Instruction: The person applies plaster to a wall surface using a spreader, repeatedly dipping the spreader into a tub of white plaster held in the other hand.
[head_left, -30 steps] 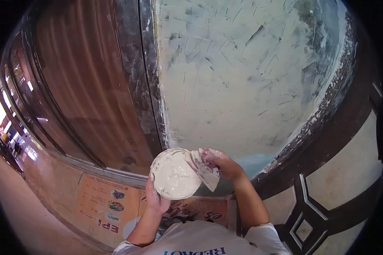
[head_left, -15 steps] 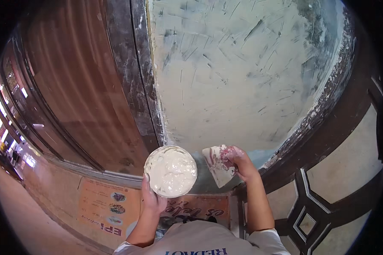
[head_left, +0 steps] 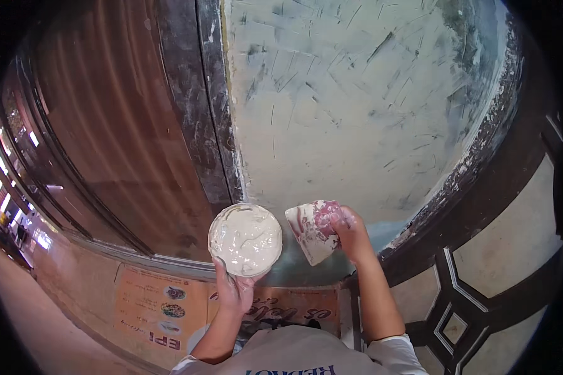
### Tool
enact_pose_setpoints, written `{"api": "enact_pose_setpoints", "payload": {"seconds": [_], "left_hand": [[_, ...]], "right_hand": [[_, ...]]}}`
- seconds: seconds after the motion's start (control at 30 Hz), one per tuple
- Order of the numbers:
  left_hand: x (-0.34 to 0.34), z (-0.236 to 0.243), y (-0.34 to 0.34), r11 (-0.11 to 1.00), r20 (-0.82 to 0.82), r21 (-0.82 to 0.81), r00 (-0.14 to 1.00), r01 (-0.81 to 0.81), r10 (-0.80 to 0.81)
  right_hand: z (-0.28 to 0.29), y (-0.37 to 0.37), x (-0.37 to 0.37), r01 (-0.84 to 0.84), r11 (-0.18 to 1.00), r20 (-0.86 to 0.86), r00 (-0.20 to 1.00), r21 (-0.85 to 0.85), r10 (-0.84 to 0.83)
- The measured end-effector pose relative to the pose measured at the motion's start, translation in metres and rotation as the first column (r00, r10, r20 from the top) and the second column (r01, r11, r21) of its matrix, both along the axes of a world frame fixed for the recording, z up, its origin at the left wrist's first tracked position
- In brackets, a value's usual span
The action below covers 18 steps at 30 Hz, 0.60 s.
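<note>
A round tub [head_left: 245,239] of glossy white paste rests in my left hand [head_left: 234,284], whose fingers grip it from the side and underneath. My right hand [head_left: 350,228] is closed on a wide, flat putty scraper [head_left: 309,234] with a pinkish grip, smeared with white paste. The scraper is just to the right of the tub, apart from it. Both are in front of a pale wall panel [head_left: 356,106] marked with dark streaks and scratches.
A brown panel [head_left: 106,119] with a dark, weathered post [head_left: 206,112] stands left of the wall. Dark framed panels [head_left: 500,262] curve along the right. An orange printed sheet [head_left: 144,294] lies low behind my arms. A bright, cluttered passage [head_left: 6,206] shows at far left.
My right hand has drawn the scraper away from the tub to the right, then raised it slightly. My left hand has moved the tub left and a little upward.
</note>
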<state>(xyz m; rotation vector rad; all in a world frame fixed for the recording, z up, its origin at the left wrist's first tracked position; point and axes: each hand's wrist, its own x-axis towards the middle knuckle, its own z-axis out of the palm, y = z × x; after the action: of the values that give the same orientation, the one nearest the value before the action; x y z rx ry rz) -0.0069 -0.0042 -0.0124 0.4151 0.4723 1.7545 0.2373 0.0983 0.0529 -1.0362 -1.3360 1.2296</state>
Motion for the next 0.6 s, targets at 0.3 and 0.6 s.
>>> {"api": "enact_pose_setpoints", "payload": {"seconds": [0.3,0.6], "left_hand": [[-0.010,0.004,-0.003,0.993,-0.050,0.054,0.993,0.106,-0.103],[-0.013,0.000,-0.003,1.000,0.003,-0.002,1.000,0.020,-0.020]], "right_hand": [[0.001,0.007,-0.018,-0.287,0.952,0.064,0.953,-0.104,0.295],[0.006,0.015,-0.036,-0.261,0.959,0.035,0.963,-0.109,0.266]]}}
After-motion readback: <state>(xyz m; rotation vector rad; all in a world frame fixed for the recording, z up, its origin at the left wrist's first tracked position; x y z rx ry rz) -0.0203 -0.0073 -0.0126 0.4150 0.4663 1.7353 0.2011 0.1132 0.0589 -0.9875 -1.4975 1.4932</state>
